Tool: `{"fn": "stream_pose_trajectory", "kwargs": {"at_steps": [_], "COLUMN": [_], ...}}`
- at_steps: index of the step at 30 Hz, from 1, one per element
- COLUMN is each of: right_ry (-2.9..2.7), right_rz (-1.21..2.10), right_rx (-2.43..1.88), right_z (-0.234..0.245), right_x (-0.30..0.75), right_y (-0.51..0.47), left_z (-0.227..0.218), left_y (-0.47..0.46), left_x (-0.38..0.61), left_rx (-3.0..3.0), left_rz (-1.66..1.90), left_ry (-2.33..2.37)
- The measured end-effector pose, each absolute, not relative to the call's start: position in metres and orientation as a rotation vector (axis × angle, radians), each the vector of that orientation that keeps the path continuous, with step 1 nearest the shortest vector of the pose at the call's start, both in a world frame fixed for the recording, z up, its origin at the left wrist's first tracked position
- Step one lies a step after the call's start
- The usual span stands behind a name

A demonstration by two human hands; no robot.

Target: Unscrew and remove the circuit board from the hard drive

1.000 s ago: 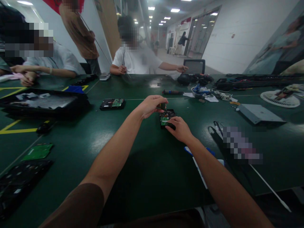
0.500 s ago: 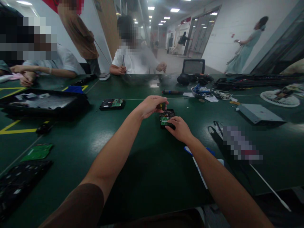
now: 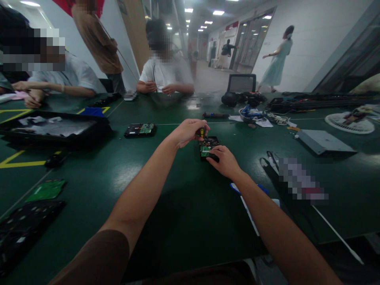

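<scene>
A black hard drive with a green circuit board lies on the dark green table in front of me. My left hand is closed around the yellow-and-black handle of a small screwdriver, held over the drive's far part. The screwdriver's tip is hard to make out. My right hand grips the near right edge of the same drive, thumb and fingers against it.
Another hard drive lies to the left, near a black tray. A loose green circuit board and black drive parts sit at near left. A grey metal box and a pen-like tool lie farther off. Co-workers sit opposite.
The screwdriver handle has turned slightly in my left hand, with more yellow showing. My right hand and the drive stay put. A seated co-worker's hands came together; a walker moved left.
</scene>
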State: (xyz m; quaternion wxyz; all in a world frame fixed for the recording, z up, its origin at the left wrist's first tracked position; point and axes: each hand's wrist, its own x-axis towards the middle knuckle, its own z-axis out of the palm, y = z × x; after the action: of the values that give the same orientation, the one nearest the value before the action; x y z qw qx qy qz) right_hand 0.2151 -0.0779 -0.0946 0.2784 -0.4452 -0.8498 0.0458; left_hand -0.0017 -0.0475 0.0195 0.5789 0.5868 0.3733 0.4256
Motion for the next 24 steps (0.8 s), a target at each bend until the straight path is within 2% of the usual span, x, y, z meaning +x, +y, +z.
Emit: {"fn": "stream_pose_trajectory", "kwargs": {"at_steps": [24], "right_ry": [-2.284], "right_rz": [0.102], "right_rx": [-1.182], "right_z": [-0.0947], "right_x": [0.2149], "right_y": [-0.0776], "left_z": [0.0215], "left_y": [-0.0517], "left_x": [0.0027], "left_rx": [1.255], "left_rz": [1.003], "left_ry": [0.862]}}
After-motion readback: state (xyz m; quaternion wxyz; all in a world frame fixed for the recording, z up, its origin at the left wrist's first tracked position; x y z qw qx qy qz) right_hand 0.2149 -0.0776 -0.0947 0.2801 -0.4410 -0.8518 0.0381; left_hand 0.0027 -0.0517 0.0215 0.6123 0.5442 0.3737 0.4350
